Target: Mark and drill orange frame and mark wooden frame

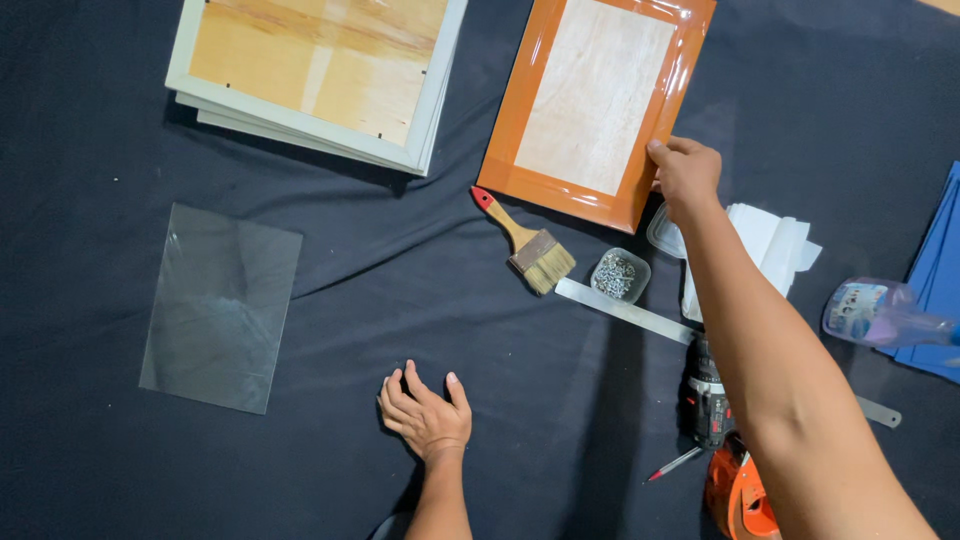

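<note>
Your right hand (686, 175) has its grip on the lower right edge of the orange frame (520, 120). The fingers curl over the rim, and the rest of the frame stretches up and to the left of that grip. Your left hand (428, 412) holds nothing. It lies flat on the dark cloth (420, 300) with its fingers spread wide, well apart from the frame.

There is one orange frame. It is shiny, with a pale wood panel in the middle, and it lies tilted.

Far to the left of your right grip sits a stack of pale green frames (430, 110); you cannot tell how many are in it. Up and to the left of your left hand lies one clear glass sheet (222, 308).

Under your right forearm there is one drill (706, 400), black and orange. Just below your right grip are some white papers (775, 238) and one metal ruler (620, 308). Below and to the left of it lie one brush (528, 245) with a red-tipped handle and one small tub of screws (619, 275). Off to the right lie one spray bottle (880, 312) and some blue sheets (940, 270).
</note>
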